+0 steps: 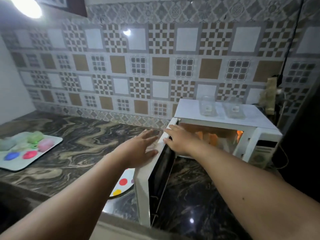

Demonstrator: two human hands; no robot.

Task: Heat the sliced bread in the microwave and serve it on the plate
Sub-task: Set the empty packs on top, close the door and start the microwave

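Left hand: my left hand (138,149) lies flat, fingers spread wide, on the outer face of the open microwave door (150,179).
Right hand: my right hand (178,141) is open, fingers on the door's top edge, holding nothing.
Bread: orange-lit slices (207,137) sit blurred inside the microwave (225,129).
Plate: the dotted plate (121,186) rests on the desk (78,135), left of the door, near me.

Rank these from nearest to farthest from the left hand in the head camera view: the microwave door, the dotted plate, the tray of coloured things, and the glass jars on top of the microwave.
1. microwave door: under the left hand, touching it.
2. dotted plate: just below, partly behind the door.
3. glass jars: up on the microwave, to the right.
4. tray: far left on the counter.
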